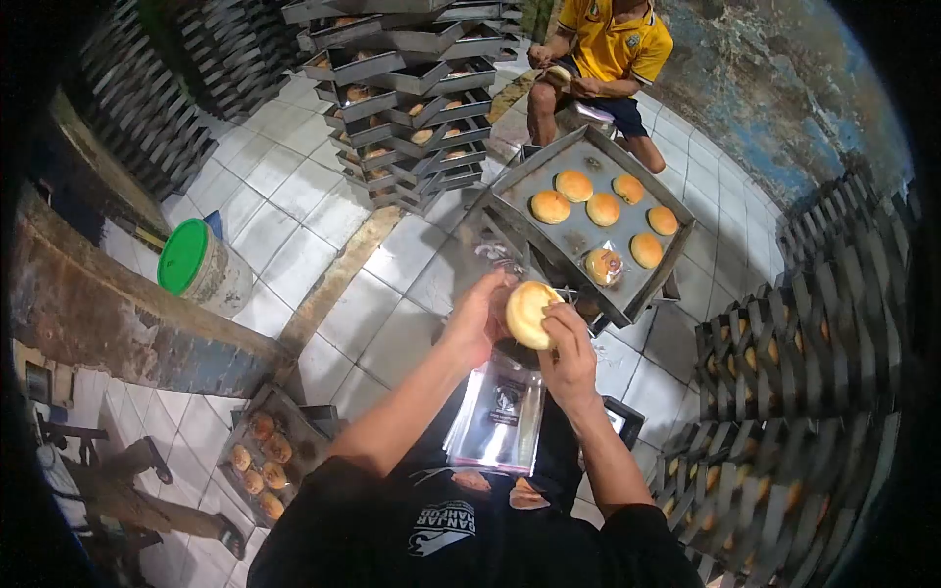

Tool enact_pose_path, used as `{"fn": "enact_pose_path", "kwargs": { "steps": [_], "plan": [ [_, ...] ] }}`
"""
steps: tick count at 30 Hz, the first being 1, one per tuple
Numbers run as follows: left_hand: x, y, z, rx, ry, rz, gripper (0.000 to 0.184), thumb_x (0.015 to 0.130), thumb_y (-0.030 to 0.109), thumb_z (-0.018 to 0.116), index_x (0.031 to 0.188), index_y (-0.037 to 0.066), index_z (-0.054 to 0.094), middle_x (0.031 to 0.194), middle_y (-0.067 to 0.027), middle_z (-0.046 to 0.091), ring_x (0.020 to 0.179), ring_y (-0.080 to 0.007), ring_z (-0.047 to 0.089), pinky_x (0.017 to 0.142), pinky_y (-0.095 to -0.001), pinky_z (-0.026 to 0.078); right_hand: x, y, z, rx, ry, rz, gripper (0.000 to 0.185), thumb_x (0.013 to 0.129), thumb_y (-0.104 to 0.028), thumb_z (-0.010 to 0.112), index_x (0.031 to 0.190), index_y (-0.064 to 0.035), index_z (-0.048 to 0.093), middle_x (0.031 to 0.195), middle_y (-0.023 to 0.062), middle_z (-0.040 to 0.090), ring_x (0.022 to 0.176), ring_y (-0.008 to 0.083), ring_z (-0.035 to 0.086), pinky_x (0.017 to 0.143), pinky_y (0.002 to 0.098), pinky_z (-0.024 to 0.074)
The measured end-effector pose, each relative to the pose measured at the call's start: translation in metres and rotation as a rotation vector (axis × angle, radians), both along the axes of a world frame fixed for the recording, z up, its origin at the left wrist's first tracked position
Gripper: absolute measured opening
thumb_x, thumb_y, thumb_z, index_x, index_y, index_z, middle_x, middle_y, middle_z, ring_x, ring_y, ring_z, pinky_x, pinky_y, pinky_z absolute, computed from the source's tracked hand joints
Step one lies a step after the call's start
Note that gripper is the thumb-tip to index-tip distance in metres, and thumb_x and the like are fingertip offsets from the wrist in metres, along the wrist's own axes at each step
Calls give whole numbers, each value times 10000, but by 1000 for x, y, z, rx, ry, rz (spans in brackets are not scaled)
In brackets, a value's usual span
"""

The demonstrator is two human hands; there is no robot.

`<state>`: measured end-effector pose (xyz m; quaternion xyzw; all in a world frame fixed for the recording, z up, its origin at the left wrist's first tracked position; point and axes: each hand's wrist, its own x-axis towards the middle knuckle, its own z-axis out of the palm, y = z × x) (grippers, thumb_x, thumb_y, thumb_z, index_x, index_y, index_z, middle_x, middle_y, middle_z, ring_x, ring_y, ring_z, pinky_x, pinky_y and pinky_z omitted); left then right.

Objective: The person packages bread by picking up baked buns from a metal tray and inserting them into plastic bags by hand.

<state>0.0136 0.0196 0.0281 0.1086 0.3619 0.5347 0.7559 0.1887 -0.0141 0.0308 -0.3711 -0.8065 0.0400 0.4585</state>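
A round golden bun (527, 316) is held up in front of me, its pale side partly facing the camera. My right hand (569, 351) is closed on its right edge. My left hand (478, 319) is at the bun's left side, its fingers partly hidden, closed on a clear plastic bag (497, 253) with dark print. Across my lap lies a stack of clear printed bags (497, 419). Just beyond my hands, a metal tray (578, 240) carries several loose buns (602, 209) and one bun in a clear wrapper (603, 266).
Tall stacks of bun trays stand ahead (407, 108) and at right (784, 470). Opposite me sits a person in a yellow shirt (619, 44), holding a bun. A green-lidded bucket (184, 257) and another bun tray (279, 397) are at left. Another person's legs (147, 490) show lower left.
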Motion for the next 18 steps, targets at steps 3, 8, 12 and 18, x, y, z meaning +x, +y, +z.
{"fn": "enact_pose_path", "kwargs": {
  "steps": [3,8,12,18],
  "plan": [
    [2,-26,21,4,-65,-11,386,1021,432,542,1192,105,656,1122,-89,723,997,-228,707,900,-415,564,-18,-6,19,35,-76,-75,549,699,35,765,1218,-33,597,1203,151,666,1148,339,643,1029,502,439],
    [-48,-22,-21,31,-180,-16,396,1071,322,466,1357,68,570,1330,-93,641,1214,-233,618,1045,-394,497,-65,-24,-29,-164,-198,34,594,777,-33,708,1351,-30,553,1326,181,616,1284,348,573,1155,584,323],
    [-8,-53,-6,143,67,108,423,1081,338,480,1412,78,515,1376,-89,603,1271,-221,575,1101,-383,448,-58,-10,1,-198,-184,44,624,824,-53,657,1430,-44,508,1413,182,570,1383,354,496,1202,631,238],
    [6,-3,-31,299,-50,213,402,1063,391,539,1341,101,522,1254,-69,627,1170,-215,605,1039,-384,478,-60,19,13,-195,-314,38,540,827,-50,640,1360,-51,550,1259,162,628,1234,361,569,1135,592,342]
  ]
}}
